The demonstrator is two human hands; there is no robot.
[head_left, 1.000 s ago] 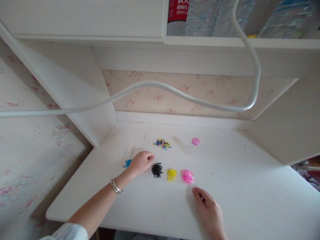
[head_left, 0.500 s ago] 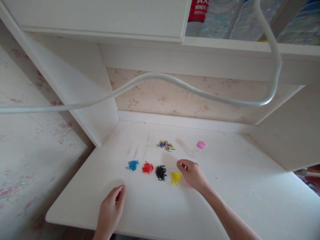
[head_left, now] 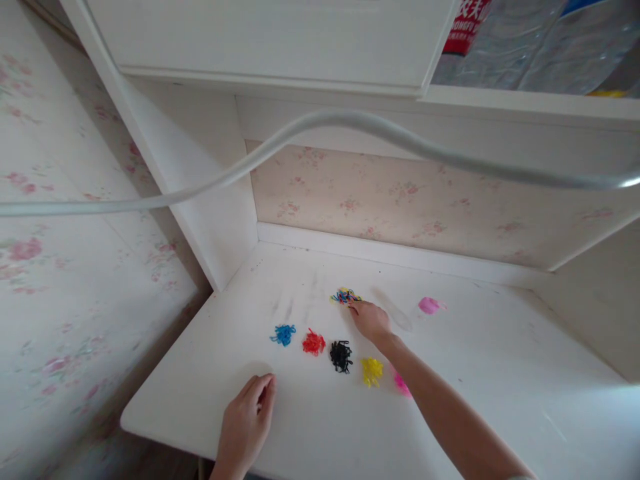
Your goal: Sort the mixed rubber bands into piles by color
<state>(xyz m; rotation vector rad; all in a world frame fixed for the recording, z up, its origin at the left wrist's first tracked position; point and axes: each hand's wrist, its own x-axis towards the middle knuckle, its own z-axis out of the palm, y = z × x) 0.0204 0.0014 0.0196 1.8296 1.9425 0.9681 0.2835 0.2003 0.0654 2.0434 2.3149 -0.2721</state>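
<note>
My right hand [head_left: 371, 321] reaches to the mixed pile of small coloured rubber bands [head_left: 345, 295], its fingertips pinched at the pile's near edge; whether a band is between them is hidden. Closer to me lie sorted piles in a slanting row: blue bands [head_left: 284, 335], red bands [head_left: 314, 343], black bands [head_left: 341, 357], yellow bands [head_left: 372, 372] and pink bands [head_left: 401, 385], the last partly covered by my right forearm. Near the table's front edge rests my left hand [head_left: 249, 415], fingers curled and thumb against them, with the inside of the grip out of sight.
A pink object [head_left: 430, 305] sits right of the mixed pile, near a faint see-through item [head_left: 397, 313] on the white table [head_left: 310, 427]. A pale cable [head_left: 340, 119] crosses the view above. Plastic bottles [head_left: 530, 47] stand on the upper shelf.
My right hand has moved from beside the yellow bands, away from me, to the mixed pile. The pink bands now show more. The view has shifted left; my left hand keeps its curled pose.
</note>
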